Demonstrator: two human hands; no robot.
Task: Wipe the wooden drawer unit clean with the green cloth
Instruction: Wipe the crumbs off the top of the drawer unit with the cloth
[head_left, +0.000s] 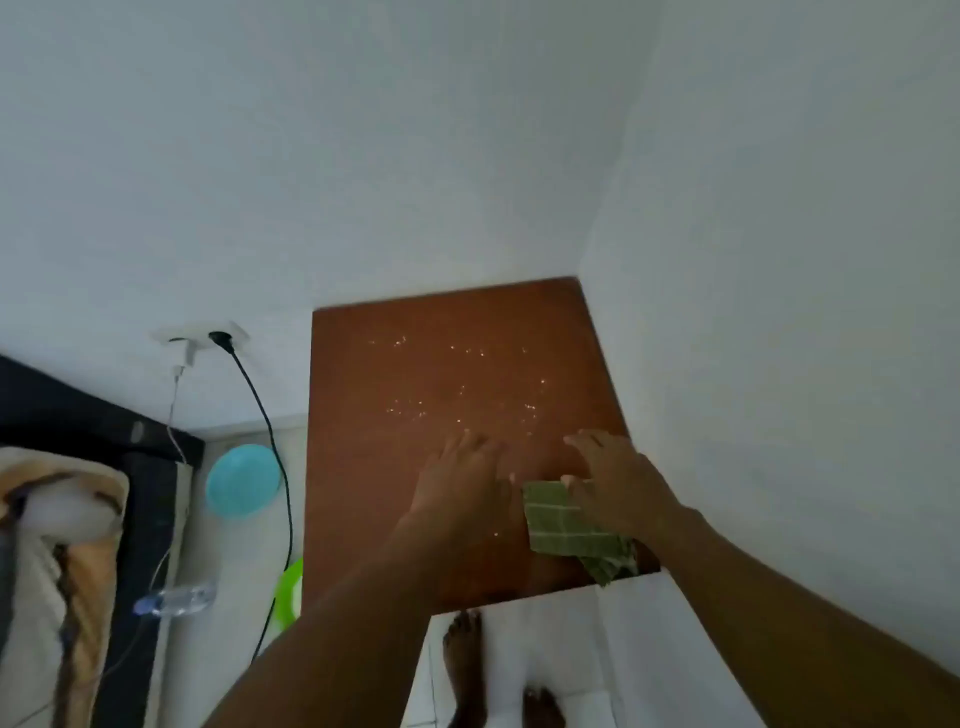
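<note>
Checker: Where is the green cloth (558, 525) found?
Observer: It is seen folded on top of the wooden drawer unit (415, 374), near the front right corner, with one corner hung over the front edge.
Checker: How is it held?
Observer: It is pressed flat under the right hand (618, 478). The fingers are stretched forward onto the wood and the thumb is laid on the cloth. Nothing is gripped or pinched.
Checker: And the left hand (462, 483)?
Observer: It is laid flat on the wood just beside the cloth, fingers straight and slightly spread, with nothing held.
Checker: What is noted on the top itself?
Observer: Pale specks (410, 410) are scattered across the middle and back, beyond both sets of fingertips.
Checker: What else is seen?
Observer: On the floor to the left, a blue bowl (241, 480), a green round item (290, 592) partly hidden by the unit, and a clear plastic bottle (176, 600) are seen. A black cable (265, 441) is run down from a wall socket (200, 335). Bare feet (462, 660) are seen on white tiles before the unit.
</note>
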